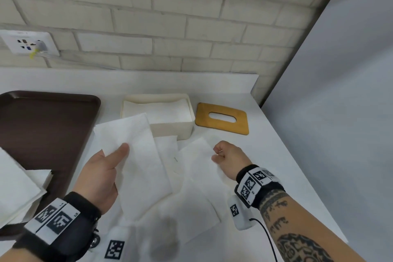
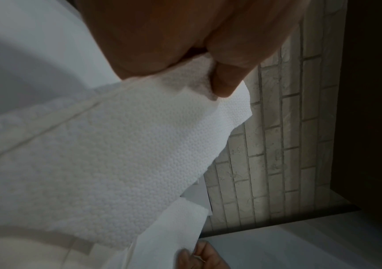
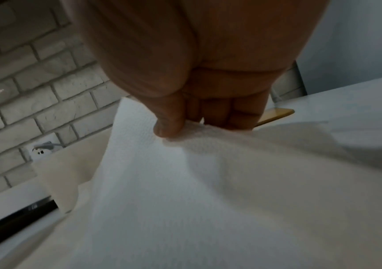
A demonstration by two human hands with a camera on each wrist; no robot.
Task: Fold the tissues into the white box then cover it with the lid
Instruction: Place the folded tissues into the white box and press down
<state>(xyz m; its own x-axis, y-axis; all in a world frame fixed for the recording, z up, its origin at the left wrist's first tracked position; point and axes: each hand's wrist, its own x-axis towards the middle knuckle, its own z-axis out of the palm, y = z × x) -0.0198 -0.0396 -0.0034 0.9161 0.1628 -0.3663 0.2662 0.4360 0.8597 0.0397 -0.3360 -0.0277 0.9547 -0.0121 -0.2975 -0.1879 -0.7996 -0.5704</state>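
Wristbands with printed markers sit lowest in the head view, one on each forearm. Just beyond them the left hand (image 1: 102, 174) lifts a tissue (image 1: 136, 155) off the counter (image 1: 276, 155), thumb on top and fingers beneath; the left wrist view shows the thumb pinching it near a corner. The right hand (image 1: 228, 158) has its fingers curled, thumb and fingers nipping the edge of a second sheet (image 1: 197, 168); the right wrist view confirms that narrow grip on the paper. Whether the two sheets are joined or merely overlap I cannot tell. More loose sheets lie flat under and between the hands.

The box (image 1: 170, 127) stands on the counter just behind the raised tissue, open, with white tissue already lying inside; how many layers is not clear. The lid (image 1: 222, 118), wooden with a slot, lies flat on the counter just right of the box, apart from it. At far left a brown tray (image 1: 42, 125) carries a further pile of tissues (image 1: 19, 189), reaching past the frame edge.

By my reading the job is partly done: some tissue is in, but the sheets in hand, those on the counter and the pile on the tray are still to be folded in. Covering with the lid is not yet begun.
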